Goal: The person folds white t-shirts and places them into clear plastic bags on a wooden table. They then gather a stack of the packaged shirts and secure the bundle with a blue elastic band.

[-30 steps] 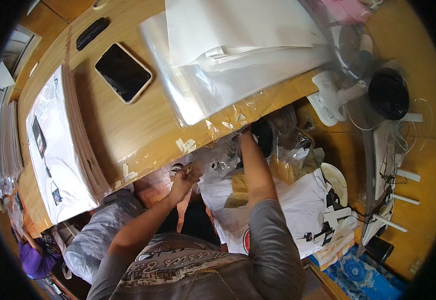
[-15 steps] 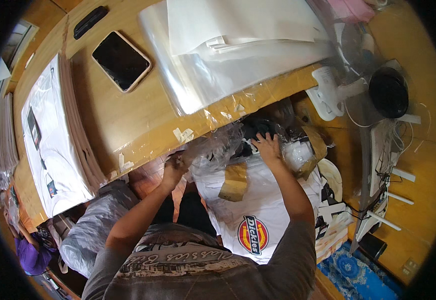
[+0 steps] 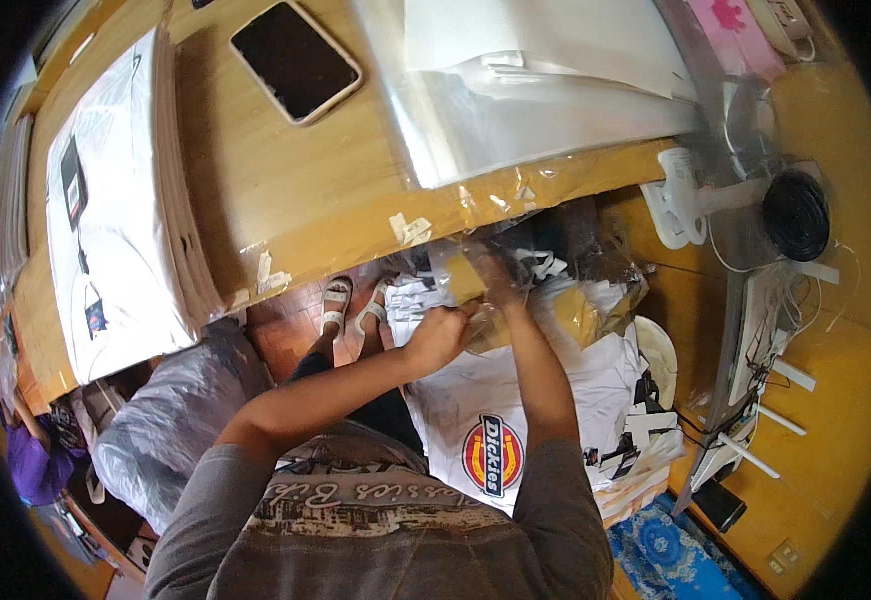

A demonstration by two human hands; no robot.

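My left hand (image 3: 440,339) is closed, its fingers pinched together beside crumpled clear plastic; what they hold is too small to make out. Just beyond it, my right hand (image 3: 499,280) is blurred, reaching in among clear plastic bags (image 3: 596,245) under the table's edge. A brown patch (image 3: 462,277), perhaps tape or paper, shows by the right hand. Below both hands a white T-shirt (image 3: 566,395) with a red and yellow printed emblem lies spread out. Dark and white small pieces, partly hidden, sit in the bags.
The wooden table (image 3: 286,200) carries a stack of bagged white shirts (image 3: 116,220), a phone (image 3: 297,62) and clear plastic sleeves (image 3: 556,125). A white clip (image 3: 674,200) grips its edge. A large plastic-wrapped bundle (image 3: 181,420) lies at left; another person's purple sleeve (image 3: 41,465) shows beyond.
My left hand has moved right, close to the right hand. The right hand has shifted left from its spread-finger pose. The whole view has shifted, and sandalled feet now show.
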